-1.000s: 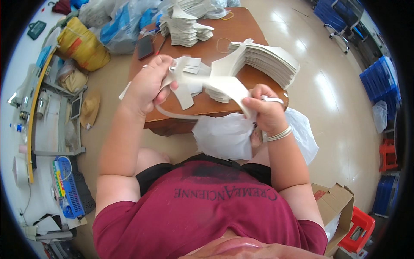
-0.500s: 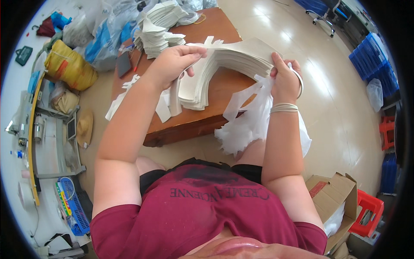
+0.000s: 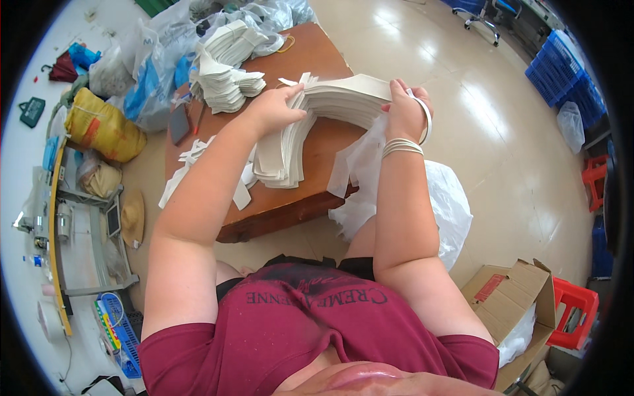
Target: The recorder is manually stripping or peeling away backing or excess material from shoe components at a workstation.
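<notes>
While a curved stack [image 3: 350,99] is pinched by the right hand, its bend is reached by the left

The stack, made up of many off-white layers, is supported by the brown table [image 3: 323,148], in front of the person. Its right end is gripped between the thumb and fingers of the right hand [image 3: 407,115]; how many layers are caught cannot be told. At the left bend, the thumb and fingers of the left hand [image 3: 275,110] are parted; whether the layers are pressed cannot be told. A white band [image 3: 427,122] is looped around the right hand, and pale bands [image 3: 403,146] are worn at that wrist. White plastic [image 3: 451,208] is seen beside the right forearm. Farther back on the table, a second stack [image 3: 226,89] is set, with a red pen [image 3: 199,117] left near it.
</notes>
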Demonstrator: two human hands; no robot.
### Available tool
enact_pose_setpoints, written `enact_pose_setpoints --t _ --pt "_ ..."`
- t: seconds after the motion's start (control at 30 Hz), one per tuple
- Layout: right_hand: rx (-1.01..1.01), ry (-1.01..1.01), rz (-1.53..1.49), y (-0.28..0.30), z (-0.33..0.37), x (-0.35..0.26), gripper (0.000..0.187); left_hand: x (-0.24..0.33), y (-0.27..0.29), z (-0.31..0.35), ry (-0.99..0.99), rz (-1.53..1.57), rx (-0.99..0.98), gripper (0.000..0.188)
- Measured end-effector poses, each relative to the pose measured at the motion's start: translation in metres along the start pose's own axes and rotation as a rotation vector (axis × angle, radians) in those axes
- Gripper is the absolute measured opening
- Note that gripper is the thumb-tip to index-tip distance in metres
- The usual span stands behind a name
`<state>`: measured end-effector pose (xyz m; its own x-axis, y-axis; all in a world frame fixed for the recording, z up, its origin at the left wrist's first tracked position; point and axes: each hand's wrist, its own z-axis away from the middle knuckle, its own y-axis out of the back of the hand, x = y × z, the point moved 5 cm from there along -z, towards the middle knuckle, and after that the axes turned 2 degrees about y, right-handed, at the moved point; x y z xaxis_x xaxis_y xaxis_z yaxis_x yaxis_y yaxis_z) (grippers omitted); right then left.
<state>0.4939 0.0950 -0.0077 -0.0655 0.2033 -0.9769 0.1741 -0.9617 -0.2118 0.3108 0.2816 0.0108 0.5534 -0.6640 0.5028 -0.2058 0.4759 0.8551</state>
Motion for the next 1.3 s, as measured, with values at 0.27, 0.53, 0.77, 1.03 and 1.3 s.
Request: enact_pose_setpoints --t 0.27,0.53,0.77,1.03,1.3 --pt "-0.128 0.027 0.141 0.003 0.017 -0.016 0.022 0.036 0.001 0.011 0.088 -0.505 -0.071 0.075" --pt "-1.696 0.383 0.373 -0.025 0.141 -0.045 0.021 0.032 0.014 0.034 0.154 -0.472 -0.013 0.082" --pt "-2.101 0.572 0.458 -0.038 0.246 -0.012 0.015 -0.118 0.063 0.101 0.369 0.377 0.394 0.061" --pt "-2.116 0.884 0.712 -0.057 0.295 0.044 0.013 -0.286 0.048 0.19 0.637 0.011 0.487 0.047" --pt "-2.024 0.95 0.559 -0.083 0.313 0.043 0.012 -0.261 0.02 0.179 0.386 -0.325 0.596 0.031"
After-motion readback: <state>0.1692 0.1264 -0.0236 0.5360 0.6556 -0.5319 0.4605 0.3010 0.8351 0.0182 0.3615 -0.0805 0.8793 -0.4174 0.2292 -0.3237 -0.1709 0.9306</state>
